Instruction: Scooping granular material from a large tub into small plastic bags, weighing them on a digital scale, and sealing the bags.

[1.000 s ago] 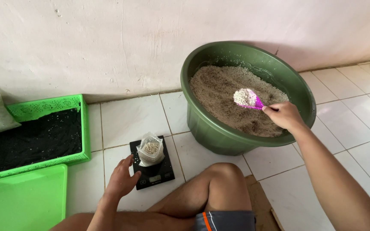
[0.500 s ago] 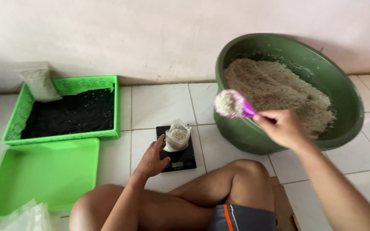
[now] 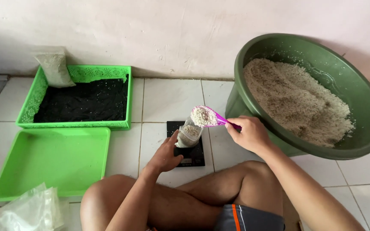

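My right hand (image 3: 250, 134) grips the handle of a purple scoop (image 3: 208, 116) heaped with pale grain, held just above a small clear plastic bag (image 3: 188, 134). The bag stands on a black kitchen scale (image 3: 187, 153) on the tiled floor and holds some grain. With its fingers against the bag's side, my left hand (image 3: 165, 153) holds the bag upright. A large green basin (image 3: 309, 92) full of the same grain stands at the right, behind my right hand.
A green basket (image 3: 81, 97) lined with black plastic stands by the wall at the left, with a filled bag (image 3: 55, 68) propped in its corner. A flat green tray (image 3: 50, 161) lies in front of it. Clear plastic bags (image 3: 22, 211) lie at bottom left. My bare knees are below the scale.
My right hand carried the full scoop out of the basin and leftward to just over the bag on the scale. My left hand moved onto the bag.
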